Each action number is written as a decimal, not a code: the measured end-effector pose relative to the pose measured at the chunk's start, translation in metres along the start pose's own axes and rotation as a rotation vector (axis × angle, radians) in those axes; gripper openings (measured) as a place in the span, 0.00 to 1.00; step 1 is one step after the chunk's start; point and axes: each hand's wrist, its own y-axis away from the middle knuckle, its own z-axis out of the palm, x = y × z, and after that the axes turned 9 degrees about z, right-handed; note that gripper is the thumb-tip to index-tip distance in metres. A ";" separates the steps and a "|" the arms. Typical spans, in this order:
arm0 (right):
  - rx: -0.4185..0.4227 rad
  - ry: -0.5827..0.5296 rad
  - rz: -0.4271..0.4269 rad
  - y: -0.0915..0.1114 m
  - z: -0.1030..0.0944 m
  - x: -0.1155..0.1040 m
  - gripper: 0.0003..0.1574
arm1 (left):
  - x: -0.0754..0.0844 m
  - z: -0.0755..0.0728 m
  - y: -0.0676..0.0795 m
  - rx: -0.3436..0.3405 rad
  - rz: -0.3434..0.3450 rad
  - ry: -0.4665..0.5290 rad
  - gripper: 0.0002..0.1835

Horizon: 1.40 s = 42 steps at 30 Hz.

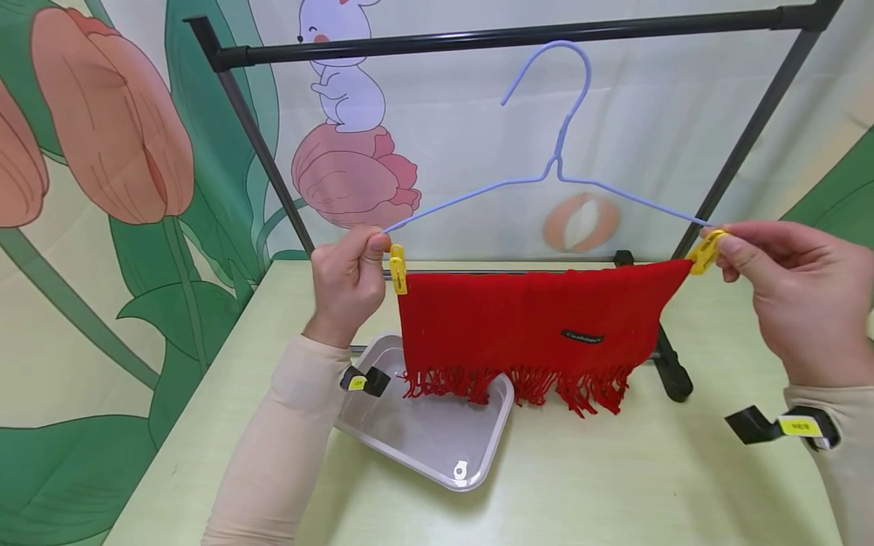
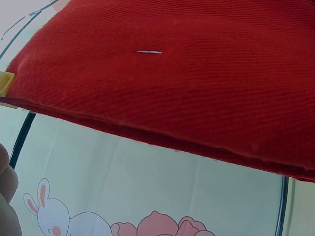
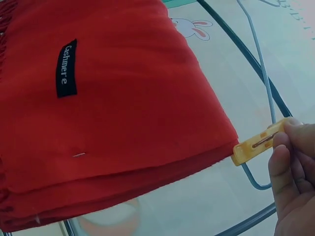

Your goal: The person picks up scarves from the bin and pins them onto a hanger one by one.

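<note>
A folded red scarf point(image 1: 539, 322) with a fringe and a black "Cashmere" label hangs below a light purple wire hanger point(image 1: 478, 186). At the hanger's left end my left hand point(image 1: 350, 280) pinches the wire between thumb and finger, beside a yellow clothespin point(image 1: 398, 269) on the scarf's left top corner. My right hand point(image 1: 806, 292) pinches a second yellow clothespin point(image 3: 261, 142) between thumb and fingers; its jaws are at the scarf's right top corner. The hanger's hook overlaps the lower edge of the rack's bar in the head view.
A black metal rack point(image 1: 437, 44) stands on the pale table point(image 1: 580, 478), its top bar running across the back. Below the scarf's left part sits a grey plastic basin point(image 1: 437, 440). A curtain point(image 1: 478, 98) printed with tulips and a rabbit hangs behind.
</note>
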 end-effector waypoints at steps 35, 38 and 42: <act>0.036 0.263 0.127 0.021 0.014 0.002 0.18 | -0.003 -0.002 0.002 0.014 -0.013 0.003 0.26; 0.075 0.301 0.086 0.025 0.011 -0.001 0.10 | -0.003 -0.003 0.002 0.017 -0.017 0.002 0.26; 0.169 0.333 -0.014 0.024 0.003 -0.001 0.12 | -0.004 -0.005 0.002 0.029 -0.019 0.004 0.27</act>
